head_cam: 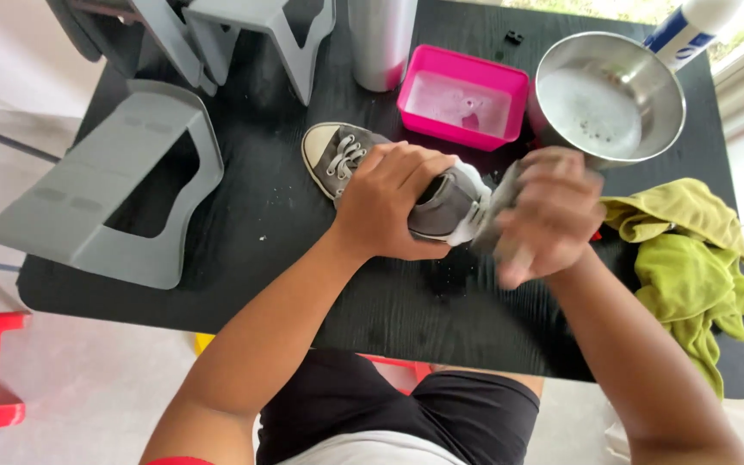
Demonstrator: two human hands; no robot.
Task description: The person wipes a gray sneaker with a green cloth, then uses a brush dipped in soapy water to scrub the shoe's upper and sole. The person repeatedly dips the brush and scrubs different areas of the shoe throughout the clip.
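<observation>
Looking down from the head camera, I count one grey sneaker [363,168] lying on the black counter [303,258], its white toe pointing away to the left. My left hand [389,207] is closed over the middle of the shoe and presses it down. My right hand [548,211] is blurred; its fingers are curled at the heel of the sneaker, around something pale grey that I cannot identify.

Behind the shoe I see one pink tray [464,96] with soapy water, one steel bowl [609,95] with foam inside, and one metal cylinder [382,39]. One white and blue bottle [691,30] stands at the far right corner. One yellow-green cloth [691,258] lies crumpled just beside my right arm. On the left side there are three grey plastic stands [122,198], the nearest one large and lying flat.
</observation>
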